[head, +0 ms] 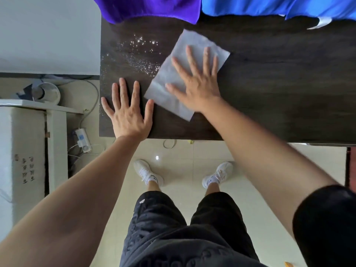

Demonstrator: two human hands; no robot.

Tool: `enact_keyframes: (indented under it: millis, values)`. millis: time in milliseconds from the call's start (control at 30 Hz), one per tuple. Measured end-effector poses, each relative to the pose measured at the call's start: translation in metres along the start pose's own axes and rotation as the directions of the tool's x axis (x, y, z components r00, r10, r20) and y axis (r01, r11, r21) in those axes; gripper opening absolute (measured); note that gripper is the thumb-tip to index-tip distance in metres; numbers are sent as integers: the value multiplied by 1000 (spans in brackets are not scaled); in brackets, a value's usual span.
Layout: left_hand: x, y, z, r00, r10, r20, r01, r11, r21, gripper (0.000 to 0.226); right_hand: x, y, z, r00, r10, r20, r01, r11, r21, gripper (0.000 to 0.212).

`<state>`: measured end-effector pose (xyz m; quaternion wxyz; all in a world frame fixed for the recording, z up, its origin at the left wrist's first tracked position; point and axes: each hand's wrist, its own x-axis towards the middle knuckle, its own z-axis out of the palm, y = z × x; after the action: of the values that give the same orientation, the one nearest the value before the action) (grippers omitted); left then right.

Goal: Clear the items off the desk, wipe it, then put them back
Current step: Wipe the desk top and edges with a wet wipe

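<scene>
A dark wooden desk fills the upper half of the head view. A pale grey wipe lies flat on it near the middle. My right hand presses on the wipe with straight, spread fingers. My left hand rests flat on the bare desk near its front left corner, just left of the wipe. Shiny droplets speckle the desk surface left of the wipe.
A purple cloth and a blue cloth hang over the desk's far edge. To the left stand a white cabinet, a power strip with cables, and a metal bowl on the tiled floor.
</scene>
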<state>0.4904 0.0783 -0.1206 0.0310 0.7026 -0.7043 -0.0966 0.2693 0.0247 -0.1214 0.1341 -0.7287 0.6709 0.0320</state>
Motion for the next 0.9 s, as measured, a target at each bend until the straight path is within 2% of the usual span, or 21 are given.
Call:
enact_keyframes:
  millis: [100,233,300,433,567,633,767,900]
  values:
    - [1,0,2,1000,-5,-14,5,1000,-1,70,33,40,-16,989,147,12,-147,989,18,81]
    - [2,1,3,1000,-3,-22,3,1000,-1,66,13,49,-6,937,347,-51,-345,938,44,82]
    - [1,1,3,1000,-4,-3,4,1000,5,66,-17,30,5,952,300,-70,-296,954,51,81]
    - [0,0,1,1000,-3,19,2,1000,19,68,-82,-1,28,990,92,-102,-92,996,8,78]
    - [1,2,-1,999,-2,45,2,1000,8,71,-100,20,28,997,-56,-51,54,997,-47,77]
    - [-1,2,-3,998,14,67,-14,1000,0,72,-86,30,20,999,-29,-19,28,996,-80,79]
    - [-3,-14,-9,999,33,28,-33,999,-14,72,-30,8,5,988,152,-28,-153,987,-41,85]
    - [-17,-58,-12,999,48,-6,-47,996,76,74,25,-56,-2,992,128,-21,-128,992,-7,88]
